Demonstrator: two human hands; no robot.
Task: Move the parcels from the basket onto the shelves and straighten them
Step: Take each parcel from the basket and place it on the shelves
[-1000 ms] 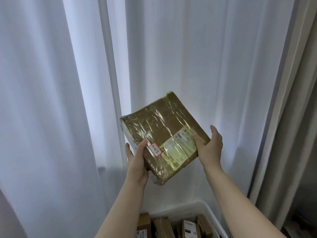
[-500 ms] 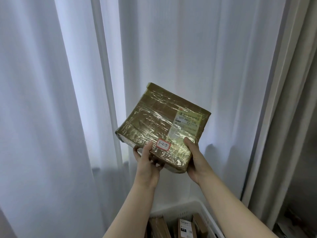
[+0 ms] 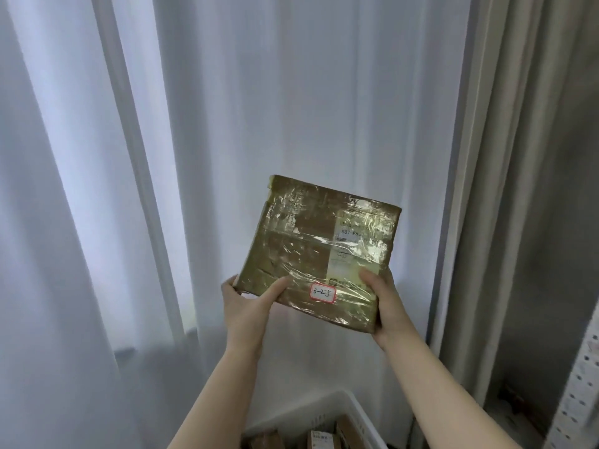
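Observation:
A flat brown cardboard parcel (image 3: 308,241) wrapped in shiny clear tape is held up in front of the white curtain. It carries a pale shipping label at its right and a small red-edged sticker reading "3-2-5" near its lower edge. My left hand (image 3: 249,306) grips the lower left corner, thumb on the front. My right hand (image 3: 385,303) grips the lower right corner, thumb over the label. The white plastic basket (image 3: 350,408) sits at the bottom edge, with a few brown parcels (image 3: 324,439) inside.
White sheer curtains (image 3: 129,189) fill the left and middle. A grey drape (image 3: 518,157) hangs to the right. A perforated white shelf upright (image 3: 580,393) shows at the lower right edge.
The parcel has turned clockwise, so its sticker now sits level at the lower edge. Both hands have shifted to the lower corners. The view has swung right.

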